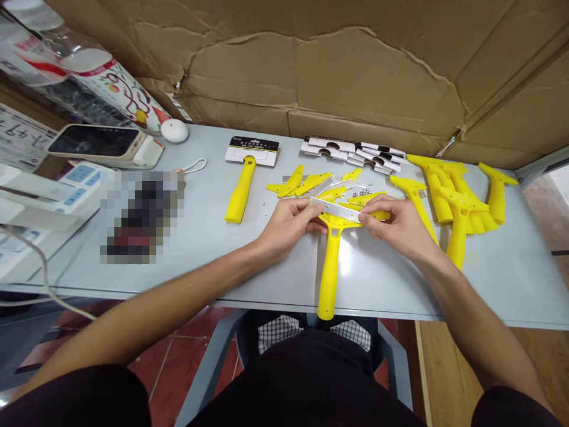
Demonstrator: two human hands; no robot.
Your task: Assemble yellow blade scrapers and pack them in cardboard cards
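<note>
two bare hands, left hand (287, 228) and right hand (402, 228), pinch opposite ends of a metal strip (340, 210) across a yellow handle's head (329, 267); uneven pressure could skew it, and a stray knuckle could scatter screws (364, 192) (tiny, loose) just beyond.

Person in a plain-looking near-black top (302, 379). Left sleeve (84, 397) and right sleeve (509, 409) same dark shade, short, ending near the elbows. Forearms (191, 290) bare; left hand (287, 228), right hand (398, 225) bare too. Lap from here: two patches of pale-and-dark checked fabric (280, 332).
</note>
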